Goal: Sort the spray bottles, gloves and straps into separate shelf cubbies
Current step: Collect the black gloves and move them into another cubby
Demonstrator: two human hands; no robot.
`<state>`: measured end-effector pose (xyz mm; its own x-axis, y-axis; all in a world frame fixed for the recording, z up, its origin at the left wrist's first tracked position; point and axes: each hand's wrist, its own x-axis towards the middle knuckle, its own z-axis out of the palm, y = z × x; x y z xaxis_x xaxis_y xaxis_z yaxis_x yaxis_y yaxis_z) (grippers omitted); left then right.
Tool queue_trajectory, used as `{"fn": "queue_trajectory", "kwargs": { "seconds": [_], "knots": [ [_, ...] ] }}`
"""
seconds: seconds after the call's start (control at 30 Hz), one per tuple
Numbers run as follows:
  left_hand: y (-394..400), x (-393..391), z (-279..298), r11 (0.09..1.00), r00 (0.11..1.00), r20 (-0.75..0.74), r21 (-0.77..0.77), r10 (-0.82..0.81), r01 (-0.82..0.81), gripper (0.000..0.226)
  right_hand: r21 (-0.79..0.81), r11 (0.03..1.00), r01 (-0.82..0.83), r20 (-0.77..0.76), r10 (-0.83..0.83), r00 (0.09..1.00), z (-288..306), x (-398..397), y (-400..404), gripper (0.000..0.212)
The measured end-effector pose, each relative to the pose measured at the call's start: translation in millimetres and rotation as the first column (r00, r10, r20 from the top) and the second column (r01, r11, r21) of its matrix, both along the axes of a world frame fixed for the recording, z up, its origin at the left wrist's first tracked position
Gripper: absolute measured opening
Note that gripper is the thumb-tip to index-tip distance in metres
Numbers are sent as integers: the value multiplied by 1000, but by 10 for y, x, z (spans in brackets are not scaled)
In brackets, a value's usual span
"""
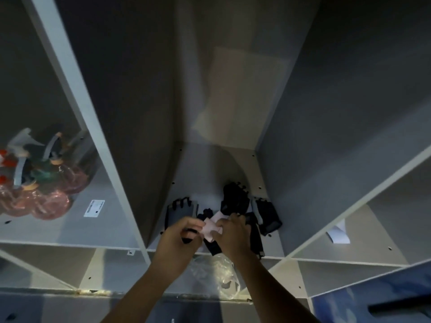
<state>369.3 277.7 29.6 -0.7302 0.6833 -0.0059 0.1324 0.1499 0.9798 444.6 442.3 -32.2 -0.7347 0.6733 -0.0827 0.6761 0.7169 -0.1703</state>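
Both forearms reach up into the middle cubby, where the left hand (pixel 179 231) and right hand (pixel 229 231) together pinch a pale pink glove (pixel 212 227) above the black gloves (pixel 235 201) piled on the shelf floor (pixel 210 164). Spray bottles (pixel 42 192) crowd the left cubby. Clear plastic wrap (pixel 219 273) sits below. Risk, I'd judge: dragging a black glove off the front edge while fiddling.

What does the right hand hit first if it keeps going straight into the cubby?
Probably the black gloves piled just beyond the right hand, well before the cubby's back wall. Depth is hard to judge in this dim view.
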Motion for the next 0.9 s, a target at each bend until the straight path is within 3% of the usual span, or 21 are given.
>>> {"fn": "queue_trajectory", "kwargs": {
  "seconds": [0.3, 0.5, 0.63, 0.73, 0.9],
  "knots": [
    [-42, -74, 29, 999, 996, -75, -21, -37, 36, 31, -49, 995, 82, -155, -88, 984, -51, -68, -14, 16],
    [-17, -162, 185, 998, 962, -265, -33, -67, 60, 46, -72, 997, -12, -484, -24, 875, 135, 73, -167, 10],
    [91, -250, 451, 992, 920, -373, -83, -117, 92, 45, -85, 990, -113, -629, 35, 777, 664, 256, -195, 11],
    [217, -263, 807, 977, 922, -324, -41, -211, 209, 47, -87, 986, -140, -721, 34, 692, 1268, 403, -222, 9],
    [334, -95, 1633, 909, 875, -321, 85, -362, 407, 11, -118, 985, -128, -813, -22, 582, 2290, 727, -386, 16]
  ]
}}
